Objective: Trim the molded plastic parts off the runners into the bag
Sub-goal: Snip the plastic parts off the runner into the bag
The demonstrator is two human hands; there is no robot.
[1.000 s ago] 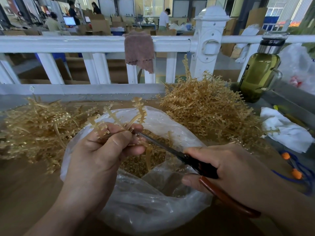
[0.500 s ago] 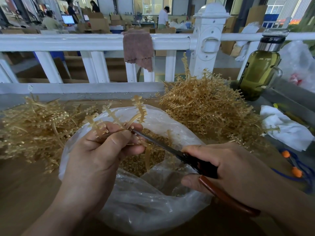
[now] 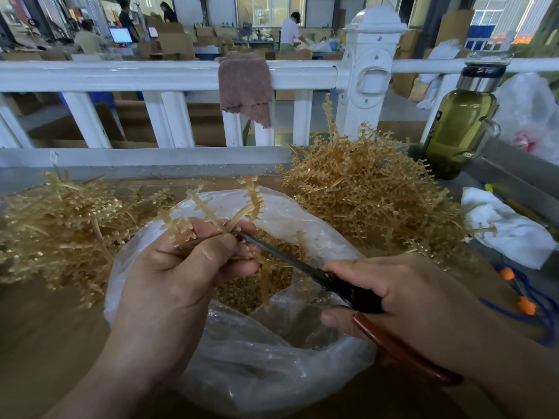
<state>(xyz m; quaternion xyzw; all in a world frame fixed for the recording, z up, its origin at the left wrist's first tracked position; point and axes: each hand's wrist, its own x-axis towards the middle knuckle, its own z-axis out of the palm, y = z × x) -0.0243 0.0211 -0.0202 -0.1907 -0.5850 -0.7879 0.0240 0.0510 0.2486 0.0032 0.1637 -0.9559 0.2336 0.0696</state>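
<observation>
The left grip (image 3: 169,279) is clenched round a runner (image 3: 255,204), whose branched arms fan up above the fingers while one strand hangs down into the bag (image 3: 272,373). The right grip (image 3: 408,300) grasps the scissors (image 3: 287,257) by their red handles. The blade tip meets the runner just beside the left thumb, over the bag's mouth. Whether the blades are parted I cannot tell. The clear bag lies open on the desk (image 3: 45,334), with cut parts (image 3: 242,293) heaped inside. Runners lie heaped on both sides: a left pile (image 3: 60,225) and a taller right pile (image 3: 369,195). Behind the right pile stands a bottle (image 3: 459,128), and a white rag (image 3: 508,234) lies near it.
</observation>
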